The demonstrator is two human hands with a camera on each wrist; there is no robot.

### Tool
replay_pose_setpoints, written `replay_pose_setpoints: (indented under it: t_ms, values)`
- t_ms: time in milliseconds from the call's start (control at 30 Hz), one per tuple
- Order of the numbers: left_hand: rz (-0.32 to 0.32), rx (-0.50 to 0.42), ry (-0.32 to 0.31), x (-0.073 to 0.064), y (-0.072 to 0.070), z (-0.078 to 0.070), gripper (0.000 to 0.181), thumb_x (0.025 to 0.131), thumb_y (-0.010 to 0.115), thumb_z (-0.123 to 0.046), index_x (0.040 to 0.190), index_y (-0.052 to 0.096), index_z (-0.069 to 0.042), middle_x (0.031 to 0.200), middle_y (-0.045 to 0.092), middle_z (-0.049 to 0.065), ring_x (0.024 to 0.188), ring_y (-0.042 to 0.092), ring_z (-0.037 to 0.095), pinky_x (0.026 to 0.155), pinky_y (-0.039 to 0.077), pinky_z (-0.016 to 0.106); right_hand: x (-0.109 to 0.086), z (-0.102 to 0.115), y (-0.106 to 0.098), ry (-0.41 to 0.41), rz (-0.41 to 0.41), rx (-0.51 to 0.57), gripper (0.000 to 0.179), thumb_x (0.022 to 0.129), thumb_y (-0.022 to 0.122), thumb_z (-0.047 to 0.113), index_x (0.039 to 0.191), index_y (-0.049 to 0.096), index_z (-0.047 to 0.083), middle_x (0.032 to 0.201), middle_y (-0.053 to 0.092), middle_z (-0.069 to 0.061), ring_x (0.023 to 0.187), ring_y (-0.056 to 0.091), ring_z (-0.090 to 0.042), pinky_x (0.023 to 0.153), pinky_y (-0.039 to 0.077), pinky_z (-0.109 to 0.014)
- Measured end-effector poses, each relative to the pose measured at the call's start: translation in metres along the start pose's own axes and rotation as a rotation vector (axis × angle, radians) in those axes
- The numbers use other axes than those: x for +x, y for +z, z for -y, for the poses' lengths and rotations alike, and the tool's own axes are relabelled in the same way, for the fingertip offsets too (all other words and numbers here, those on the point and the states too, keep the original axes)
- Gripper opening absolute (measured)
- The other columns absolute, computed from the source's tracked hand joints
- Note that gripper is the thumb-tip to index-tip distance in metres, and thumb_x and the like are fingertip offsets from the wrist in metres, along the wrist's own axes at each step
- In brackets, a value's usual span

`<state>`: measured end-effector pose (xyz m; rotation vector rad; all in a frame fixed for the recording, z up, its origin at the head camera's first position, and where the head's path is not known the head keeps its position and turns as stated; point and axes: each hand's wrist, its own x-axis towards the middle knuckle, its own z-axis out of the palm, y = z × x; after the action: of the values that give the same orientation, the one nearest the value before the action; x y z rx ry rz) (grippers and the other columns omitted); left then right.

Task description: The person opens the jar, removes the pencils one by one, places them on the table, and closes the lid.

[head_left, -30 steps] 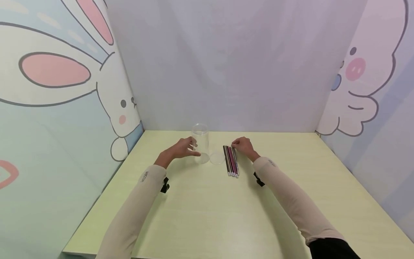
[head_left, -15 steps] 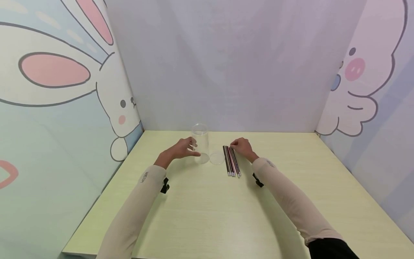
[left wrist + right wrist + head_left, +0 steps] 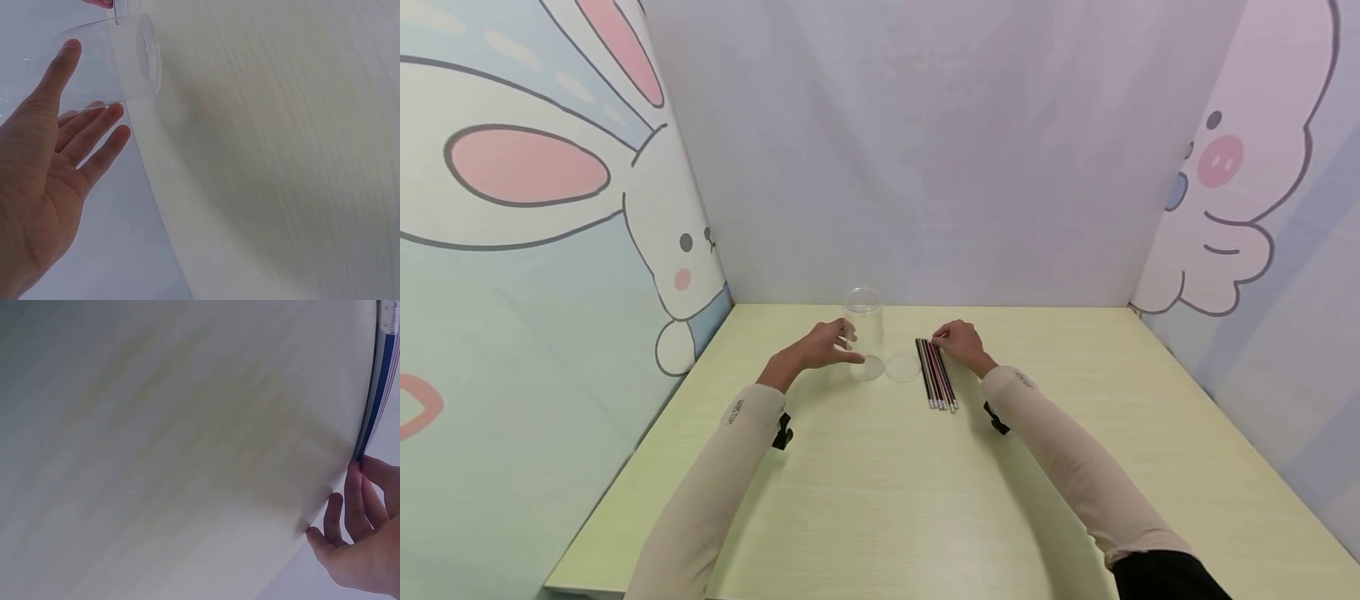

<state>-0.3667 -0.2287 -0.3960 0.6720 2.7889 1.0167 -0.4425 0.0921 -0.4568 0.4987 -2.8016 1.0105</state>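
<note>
A clear cylindrical jar [image 3: 870, 329] stands upright near the back of the table. Beside it my left hand [image 3: 822, 343] is spread, thumb in front and fingers at its side; the left wrist view shows this hand [image 3: 59, 156] with loosely extended fingers around the jar [image 3: 100, 62]. Several dark, striped pencils [image 3: 936, 375] lie side by side, silver ends toward me. My right hand [image 3: 961, 340] is at their far ends. In the right wrist view, its thumb and forefinger pinch the end of a pencil [image 3: 380, 381], while the other fingers touch the table.
A round clear lid [image 3: 903, 367] lies flat between the jar and the pencils. The pale wooden table [image 3: 880, 492] meets a plain curtain [image 3: 925, 167] behind, with cartoon-printed panels on both sides.
My right hand has shifted slightly left along the pencils' far ends. The near end of the rightmost pencil has swung a little right. The left hand and jar stay put.
</note>
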Motion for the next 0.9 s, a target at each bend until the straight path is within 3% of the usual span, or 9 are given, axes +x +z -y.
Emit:
replay_pose_setpoints:
  t_ms: [533,667,900]
  values:
    - [0.003,0.018,-0.01,-0.003,-0.001,-0.003,0.059,0.092,0.083,-0.025,0.131,0.05,0.005,0.135,0.058,0.028,0.123,0.063,0.04,0.103,0.054,0.044,-0.001,0.005,-0.005,0.007,0.012,-0.013,0.023,0.1,0.071,0.015,0.114,0.078,0.0,0.109,0.077,-0.018,0.092,0.074,-0.03,0.071,0.06,-0.038]
    - [0.001,0.014,-0.008,-0.003,0.0,-0.003,0.057,0.093,0.082,-0.024,0.13,0.05,0.005,0.135,0.058,0.028,0.123,0.063,0.04,0.102,0.055,0.044,0.0,0.004,-0.007,-0.024,0.009,-0.018,0.022,0.1,0.07,0.014,0.113,0.078,-0.001,0.109,0.077,-0.018,0.092,0.074,-0.031,0.074,0.061,-0.041]
    - [0.001,0.027,-0.005,-0.003,0.001,-0.002,0.057,0.093,0.081,-0.025,0.13,0.05,0.005,0.135,0.059,0.028,0.122,0.064,0.039,0.102,0.055,0.043,-0.001,0.008,-0.01,-0.146,0.024,0.014,0.025,0.102,0.068,0.014,0.116,0.075,-0.006,0.113,0.076,-0.02,0.104,0.072,-0.036,0.091,0.059,-0.049]
